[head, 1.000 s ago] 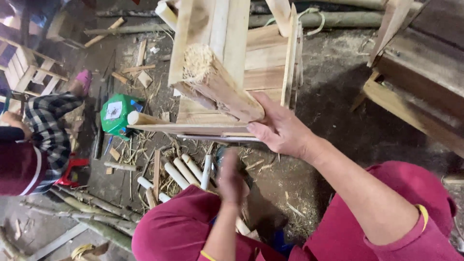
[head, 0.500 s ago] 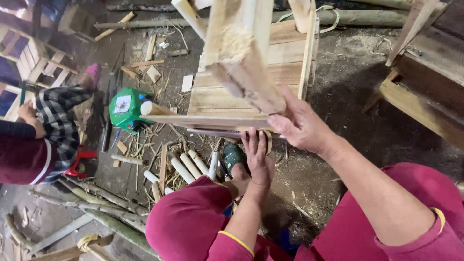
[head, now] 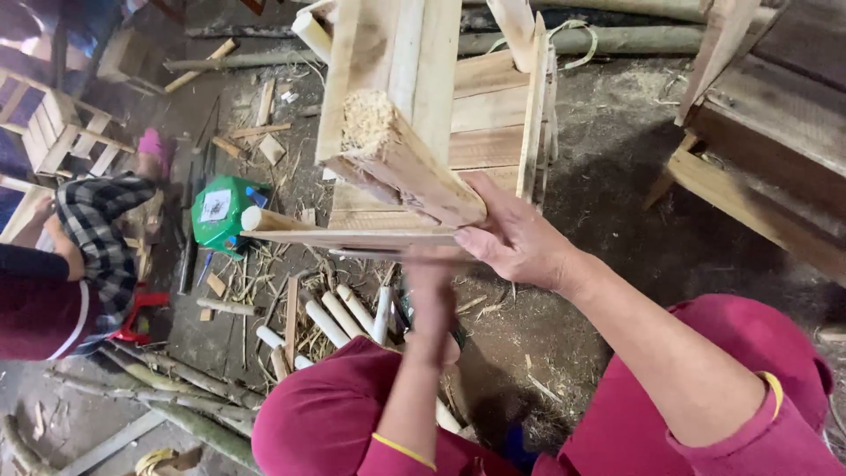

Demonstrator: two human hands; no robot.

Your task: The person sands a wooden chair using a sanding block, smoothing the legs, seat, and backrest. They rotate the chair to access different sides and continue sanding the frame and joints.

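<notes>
Wooden frame [head: 414, 132] of pale slats stands tilted off the dirt floor [head: 608, 176], directly ahead of the person. Its thick leg [head: 410, 163], rough splintered end up, runs diagonally down-right into the right hand [head: 515, 238]. Right hand's grip: fingers wrapped round the leg's lower end where it meets the bottom rail [head: 352, 236], closed firm. Rail's long axis lies left-right, level with the hand, ending in a round peg end [head: 253, 218] at far left. Left hand [head: 432, 295] is raised just under the rail, blurred; whether it is open or closed cannot be told, and it appears to hold nothing. Left hand is nearer the rail's underside. Below: pale dowels [head: 339, 317] on the floor, green plastic container [head: 220, 210] beside the peg end. Another person in a checked sleeve [head: 101, 229] sits well apart at left. Wooden bench [head: 758, 176] at right.
</notes>
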